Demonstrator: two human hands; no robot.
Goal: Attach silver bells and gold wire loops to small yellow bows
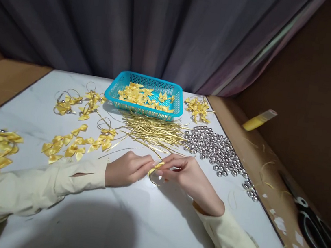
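My left hand (130, 169) and my right hand (182, 170) meet over the front middle of the white table, fingertips pinched close together. Between them is a small yellow ribbon bow (156, 167), partly covered by the fingers. A thin gold cord (154, 182) curves below the bow in a loop. Just beyond the hands lies a heap of straight gold cords (155, 131). To the right of that heap spreads a pile of shiny silver beads (214, 145). Yellow bows (67, 143) rest on the table left of my left hand.
A blue basket (142, 110) holding yellow bows stands at the back. Bows with looped cords (2, 146) lie at far left, more bows (198, 108) right of the basket. Black-handled scissors (313, 231), paper scraps and a yellow tube (260, 120) are at right. A dark curtain (155, 24) hangs behind.
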